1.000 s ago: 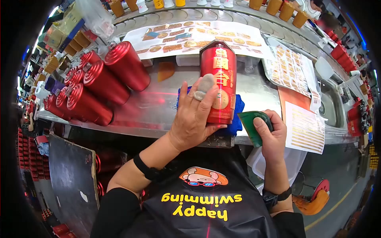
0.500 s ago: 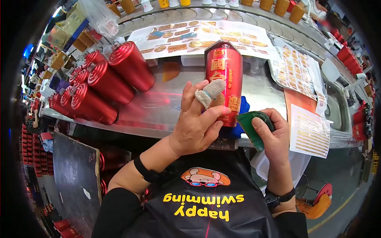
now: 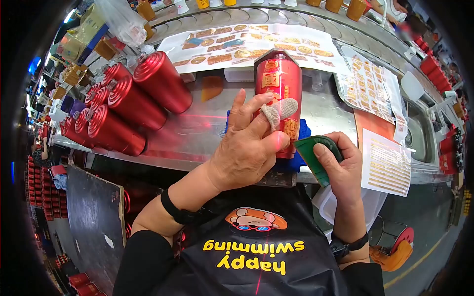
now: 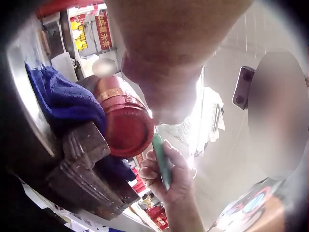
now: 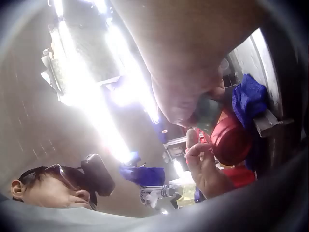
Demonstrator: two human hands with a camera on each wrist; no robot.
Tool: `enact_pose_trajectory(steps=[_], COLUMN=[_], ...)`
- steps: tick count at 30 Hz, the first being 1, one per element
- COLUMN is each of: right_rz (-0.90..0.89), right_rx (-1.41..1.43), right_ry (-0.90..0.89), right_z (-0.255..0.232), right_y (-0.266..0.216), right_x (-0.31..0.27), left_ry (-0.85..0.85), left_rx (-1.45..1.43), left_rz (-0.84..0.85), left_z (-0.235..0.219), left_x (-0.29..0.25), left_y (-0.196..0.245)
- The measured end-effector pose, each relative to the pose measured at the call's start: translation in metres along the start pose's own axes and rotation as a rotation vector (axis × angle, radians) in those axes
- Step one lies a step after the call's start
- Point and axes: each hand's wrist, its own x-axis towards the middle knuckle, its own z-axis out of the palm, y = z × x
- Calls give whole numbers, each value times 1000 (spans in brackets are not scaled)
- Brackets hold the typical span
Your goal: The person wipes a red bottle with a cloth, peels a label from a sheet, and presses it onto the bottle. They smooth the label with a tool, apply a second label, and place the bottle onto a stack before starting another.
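while the right hand pinches a green scraper, a red bottle lies beneath the spread left hand.

Green scraper in right hand, red bottle

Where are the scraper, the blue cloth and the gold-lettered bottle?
Scraper (image 3: 309,153): head view, its green blade.
Blue cloth (image 4: 70,99): left wrist view, its folds.
Gold-lettered bottle (image 3: 271,80): head view, its lettering.

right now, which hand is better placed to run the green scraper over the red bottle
Right, most likely: the right hand grips the green scraper close beside the red bottle, while the left hand holds no tool.
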Motion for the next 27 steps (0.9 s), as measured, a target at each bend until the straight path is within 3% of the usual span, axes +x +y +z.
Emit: enact_pose_trajectory(steps=[17, 27], right_rz=[-4, 17], right_rx=[-45, 2], right_ry=[-10, 31], right_z=[2, 3], right_y=[-2, 2], right_x=[1, 0], left_ry=[65, 65], left_rx=[-59, 38], left_rz=[-34, 107], left_z=[1, 9], left_x=[-4, -23], left_y=[-5, 5])
